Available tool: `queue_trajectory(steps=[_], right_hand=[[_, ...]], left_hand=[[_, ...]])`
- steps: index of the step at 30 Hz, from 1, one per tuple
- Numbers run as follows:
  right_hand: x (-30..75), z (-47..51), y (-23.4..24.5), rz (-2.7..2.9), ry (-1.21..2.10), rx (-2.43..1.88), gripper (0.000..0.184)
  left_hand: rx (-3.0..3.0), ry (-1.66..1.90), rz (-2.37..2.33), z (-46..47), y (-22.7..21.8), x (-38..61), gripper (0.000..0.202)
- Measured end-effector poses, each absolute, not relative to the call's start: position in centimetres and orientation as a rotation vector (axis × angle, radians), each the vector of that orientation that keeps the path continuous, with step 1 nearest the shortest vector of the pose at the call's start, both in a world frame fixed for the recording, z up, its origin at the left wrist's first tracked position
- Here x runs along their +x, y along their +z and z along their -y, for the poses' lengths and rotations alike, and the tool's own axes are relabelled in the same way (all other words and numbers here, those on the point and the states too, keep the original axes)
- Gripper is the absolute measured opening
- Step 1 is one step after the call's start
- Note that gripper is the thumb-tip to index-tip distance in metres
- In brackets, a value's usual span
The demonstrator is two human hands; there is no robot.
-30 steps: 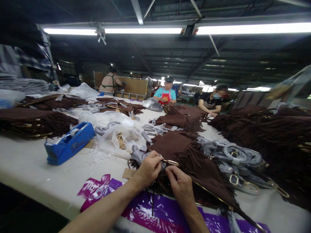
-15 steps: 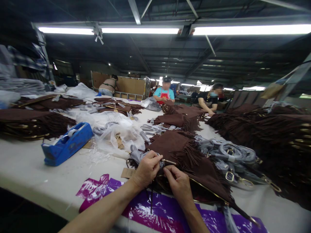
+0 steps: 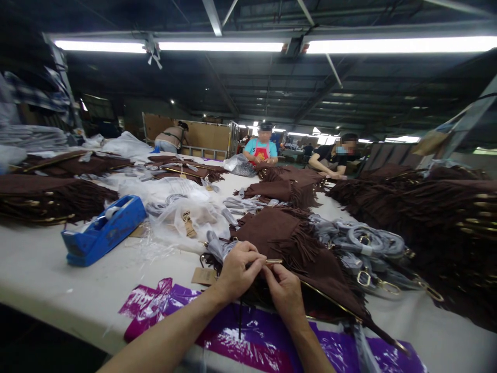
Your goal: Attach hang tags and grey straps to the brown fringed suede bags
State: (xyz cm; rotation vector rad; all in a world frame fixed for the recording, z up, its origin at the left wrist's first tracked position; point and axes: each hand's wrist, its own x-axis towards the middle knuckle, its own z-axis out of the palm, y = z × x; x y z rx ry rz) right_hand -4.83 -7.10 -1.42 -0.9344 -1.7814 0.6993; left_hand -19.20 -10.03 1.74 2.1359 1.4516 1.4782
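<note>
A brown suede fringed bag (image 3: 295, 243) lies on the white table (image 3: 39, 269) in front of me. My left hand (image 3: 236, 272) is closed, pinching a small gold metal clasp (image 3: 274, 261) at the bag's near corner. My right hand (image 3: 285, 292) is closed just below it, its fingertips pinched against the same clasp. A grey wrapped strap (image 3: 217, 246) and a brown paper tag (image 3: 204, 276) lie by my left hand. A thin dark cord hangs down under my hands over purple plastic bags (image 3: 252, 336).
A blue tape dispenser (image 3: 103, 230) stands at left. Clear plastic bags (image 3: 186, 217) and wrapped grey straps (image 3: 368, 243) surround the bag. Piles of brown fringed bags (image 3: 435, 207) fill the right and left (image 3: 50, 197). Three people work at the table's far end.
My hands stay on the clasp; the fingers have shifted slightly, turning the gold clasp more level. The view has drifted a little right.
</note>
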Motion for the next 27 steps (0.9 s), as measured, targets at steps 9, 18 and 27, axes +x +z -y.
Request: queue_trajectory(steps=[9,18,27], right_hand=[[-3.4,8.2,-0.7,1.628,0.490,-0.972,0.029],[-3.5,9.3,0.8,1.748,0.462,-0.802,0.025],[-5.8,7.5,4.1,1.814,0.691,-0.734,0.025]], left_hand=[[1.965,1.655,-1.518,8.6,1.7,-18.6,0.018],[2.145,1.548,-1.158,10.8,2.5,-19.0,0.023],[1.484,1.051,-0.770,10.8,1.8,-19.5,0.018]])
